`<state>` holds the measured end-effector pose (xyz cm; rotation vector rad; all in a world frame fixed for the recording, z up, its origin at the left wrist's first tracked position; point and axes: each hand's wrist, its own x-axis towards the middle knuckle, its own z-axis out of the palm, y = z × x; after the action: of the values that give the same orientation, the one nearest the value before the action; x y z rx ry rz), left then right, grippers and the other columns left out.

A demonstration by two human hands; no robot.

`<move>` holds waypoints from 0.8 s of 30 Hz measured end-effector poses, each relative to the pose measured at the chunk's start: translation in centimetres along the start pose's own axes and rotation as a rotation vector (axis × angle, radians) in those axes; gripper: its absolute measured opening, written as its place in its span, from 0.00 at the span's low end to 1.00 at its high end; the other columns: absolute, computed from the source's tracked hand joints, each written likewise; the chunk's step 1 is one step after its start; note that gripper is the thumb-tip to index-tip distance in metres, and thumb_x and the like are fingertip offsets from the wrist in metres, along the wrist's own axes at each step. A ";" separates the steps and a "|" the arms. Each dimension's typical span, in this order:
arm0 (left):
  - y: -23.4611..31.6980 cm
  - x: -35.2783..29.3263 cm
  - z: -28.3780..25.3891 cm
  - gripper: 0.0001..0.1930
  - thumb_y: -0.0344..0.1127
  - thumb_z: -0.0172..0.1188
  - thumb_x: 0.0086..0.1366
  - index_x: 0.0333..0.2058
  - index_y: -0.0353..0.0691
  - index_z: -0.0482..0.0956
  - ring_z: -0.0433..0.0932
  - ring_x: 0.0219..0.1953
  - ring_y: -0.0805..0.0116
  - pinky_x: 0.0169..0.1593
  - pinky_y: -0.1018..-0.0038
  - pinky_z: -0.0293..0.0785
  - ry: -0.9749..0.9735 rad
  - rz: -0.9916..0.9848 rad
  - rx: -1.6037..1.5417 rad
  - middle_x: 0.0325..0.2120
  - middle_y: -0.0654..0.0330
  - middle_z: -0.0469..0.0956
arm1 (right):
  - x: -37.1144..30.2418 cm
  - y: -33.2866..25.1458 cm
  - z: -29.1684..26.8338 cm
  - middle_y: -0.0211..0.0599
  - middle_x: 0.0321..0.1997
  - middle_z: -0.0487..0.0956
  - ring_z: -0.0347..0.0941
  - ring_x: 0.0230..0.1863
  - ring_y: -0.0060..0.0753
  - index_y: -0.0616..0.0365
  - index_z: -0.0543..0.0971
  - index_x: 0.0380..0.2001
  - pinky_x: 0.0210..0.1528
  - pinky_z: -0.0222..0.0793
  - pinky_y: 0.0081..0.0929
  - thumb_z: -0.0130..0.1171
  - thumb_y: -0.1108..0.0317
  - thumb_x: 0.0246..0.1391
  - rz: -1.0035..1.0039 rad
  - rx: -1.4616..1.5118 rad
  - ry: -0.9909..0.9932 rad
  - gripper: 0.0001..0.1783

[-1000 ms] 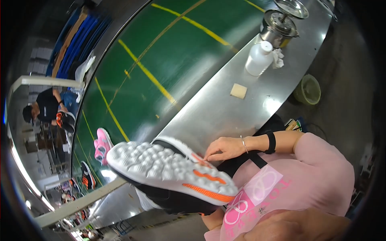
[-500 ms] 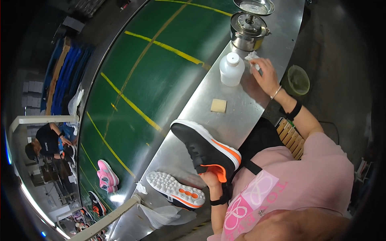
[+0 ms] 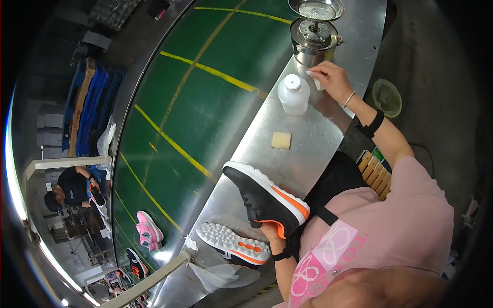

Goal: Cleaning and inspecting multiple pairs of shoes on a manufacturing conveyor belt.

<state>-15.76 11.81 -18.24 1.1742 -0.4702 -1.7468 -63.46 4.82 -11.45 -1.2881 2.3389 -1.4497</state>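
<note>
My left hand (image 3: 272, 233) is tucked into the opening of a black sneaker (image 3: 262, 205) with orange lining and a white and orange sole, holding it over the metal table's edge; most of its fingers are hidden inside. At the far side my right hand (image 3: 334, 83) pinches a small white cloth or tissue (image 3: 316, 82) between thumb and fingers. Close to that hand stands a white plastic bottle (image 3: 294, 97) with a white cap. A second sneaker (image 3: 233, 244) lies on its side below the first, its white and orange sole showing.
A yellowish sponge block (image 3: 281, 140) lies on the metal table (image 3: 251, 149). Beyond the bottle stands a metal pump pot (image 3: 313, 43). Along the left runs a green conveyor belt (image 3: 195, 113) with a pink shoe (image 3: 149, 231). A co-worker (image 3: 72, 187) handles another shoe. A bin (image 3: 386, 97) stands on the floor.
My right hand has drawn the white cloth up slightly toward the pump pot, fingers closed on it. The left hand still holds the sneaker; the whole view has shifted a little.
</note>
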 end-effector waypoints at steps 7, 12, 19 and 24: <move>0.2 1.3 0.6 0.17 0.24 0.45 0.67 0.51 0.28 0.76 0.80 0.46 0.60 0.51 0.68 0.78 -0.053 0.007 0.062 0.47 0.54 0.80 | 1.8 -9.4 -3.5 0.34 0.39 0.82 0.79 0.39 0.35 0.55 0.87 0.38 0.44 0.76 0.25 0.67 0.74 0.53 -0.328 0.202 0.091 0.08; 0.2 2.9 1.2 0.17 0.24 0.45 0.67 0.51 0.28 0.77 0.80 0.46 0.60 0.51 0.68 0.78 -0.104 0.020 0.090 0.47 0.54 0.80 | 1.8 -10.3 -4.0 0.34 0.39 0.81 0.79 0.40 0.37 0.56 0.86 0.35 0.45 0.77 0.30 0.67 0.73 0.51 -0.578 0.014 0.098 0.07; -1.7 7.9 6.4 0.17 0.24 0.46 0.67 0.51 0.28 0.77 0.81 0.46 0.61 0.50 0.69 0.78 -0.302 -0.001 0.104 0.47 0.54 0.80 | 1.2 -9.7 -3.3 0.33 0.41 0.81 0.77 0.45 0.39 0.55 0.84 0.33 0.50 0.74 0.33 0.68 0.70 0.50 -0.696 -0.132 0.077 0.06; -4.0 10.4 10.7 0.17 0.24 0.46 0.67 0.51 0.28 0.77 0.81 0.46 0.61 0.50 0.69 0.78 -0.440 -0.035 0.107 0.46 0.54 0.80 | 1.0 -10.1 -3.6 0.32 0.44 0.81 0.74 0.53 0.40 0.54 0.83 0.34 0.56 0.72 0.33 0.72 0.63 0.47 -0.753 -0.183 0.094 0.12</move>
<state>-27.92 2.90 -21.37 0.8686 -0.8161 -2.0373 -59.75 4.73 -1.32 -2.3757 2.1725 -1.4851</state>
